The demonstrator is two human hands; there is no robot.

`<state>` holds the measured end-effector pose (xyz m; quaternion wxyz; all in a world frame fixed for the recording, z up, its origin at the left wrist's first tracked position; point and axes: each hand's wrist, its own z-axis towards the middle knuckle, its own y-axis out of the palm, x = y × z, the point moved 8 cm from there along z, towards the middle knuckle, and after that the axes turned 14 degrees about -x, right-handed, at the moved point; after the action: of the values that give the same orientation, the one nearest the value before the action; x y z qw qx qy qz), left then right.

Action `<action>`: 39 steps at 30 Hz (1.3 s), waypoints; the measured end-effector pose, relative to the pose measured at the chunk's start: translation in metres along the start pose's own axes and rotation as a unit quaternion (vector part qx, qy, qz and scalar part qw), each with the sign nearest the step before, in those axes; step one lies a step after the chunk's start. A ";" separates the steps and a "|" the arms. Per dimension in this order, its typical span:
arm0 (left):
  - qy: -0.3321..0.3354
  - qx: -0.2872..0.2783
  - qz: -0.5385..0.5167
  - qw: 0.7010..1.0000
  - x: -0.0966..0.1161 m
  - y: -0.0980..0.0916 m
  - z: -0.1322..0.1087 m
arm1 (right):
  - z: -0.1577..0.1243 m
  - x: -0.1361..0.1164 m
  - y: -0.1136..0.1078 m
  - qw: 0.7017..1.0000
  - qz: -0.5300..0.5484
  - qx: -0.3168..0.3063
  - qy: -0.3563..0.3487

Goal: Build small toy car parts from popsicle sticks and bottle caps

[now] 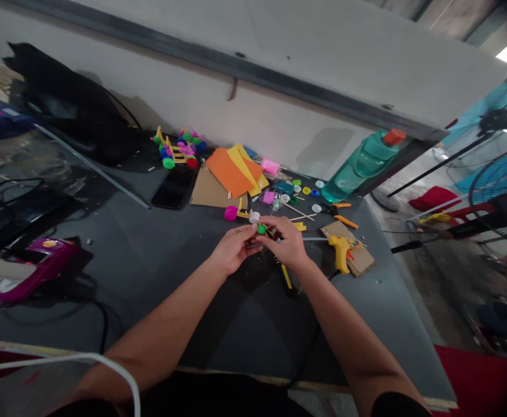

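Note:
My left hand (232, 250) pinches a small green bottle cap (261, 229) over the middle of the table. Close against it, my right hand (287, 242) has its fingers closed beside the cap; a small dark thing partly shows between them, too hidden to name. Just beyond the fingers sits a small yellow frame (243, 211) with a pink cap (231, 214) and a white cap (254, 217) on it. A black and yellow tool (286, 278) lies partly beneath my right hand. To its right, a yellow glue gun (341, 252) rests with its nozzle side over cardboard (362, 259).
Behind are orange sheets (230, 172), loose caps (306, 190), orange-handled pliers (344, 220) and a teal bottle (357, 165). Small wheeled models (175, 152) and a phone (174, 188) lie back left. A magenta device (40, 266) with cables stands left. A white cable (106, 360) crosses the near left.

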<state>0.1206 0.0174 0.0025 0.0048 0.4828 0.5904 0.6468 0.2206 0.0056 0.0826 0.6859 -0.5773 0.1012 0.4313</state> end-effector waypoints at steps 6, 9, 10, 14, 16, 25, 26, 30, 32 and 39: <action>-0.004 -0.003 0.009 1.000 -0.001 0.000 0.001 | -0.001 0.002 -0.002 1.000 -0.011 0.018 0.010; -0.003 0.004 0.018 1.000 0.001 0.000 0.001 | -0.001 0.004 0.000 1.000 -0.015 0.005 0.016; -0.003 0.008 0.022 1.000 0.001 -0.001 0.000 | -0.001 0.003 0.001 1.000 -0.015 0.001 0.010; -0.001 0.013 0.035 0.999 0.002 0.000 0.000 | -0.001 0.002 0.002 1.000 -0.007 0.004 -0.001; 0.003 0.010 0.037 0.999 0.003 0.001 0.000 | -0.001 0.004 0.001 1.000 -0.003 0.014 0.015; 0.005 0.033 0.060 0.998 0.006 -0.003 -0.002 | -0.002 0.001 0.003 1.000 -0.006 0.011 -0.010; 0.005 0.032 0.061 0.998 0.005 -0.003 -0.002 | -0.002 0.002 0.003 1.000 -0.004 0.014 -0.009; 0.007 0.035 0.067 0.997 0.005 -0.004 -0.002 | -0.002 0.004 0.002 1.000 -0.004 0.014 -0.002; 0.007 0.037 0.070 0.997 0.006 -0.004 -0.002 | -0.002 0.002 0.002 1.000 -0.004 0.012 -0.015; -0.003 0.013 0.062 0.998 0.003 0.001 -0.001 | -0.002 0.001 0.000 0.999 -0.012 0.031 -0.024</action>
<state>0.1185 0.0182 0.0053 -0.0404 0.5203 0.5677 0.6367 0.2215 0.0044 0.0812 0.7107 -0.5467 0.0913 0.4332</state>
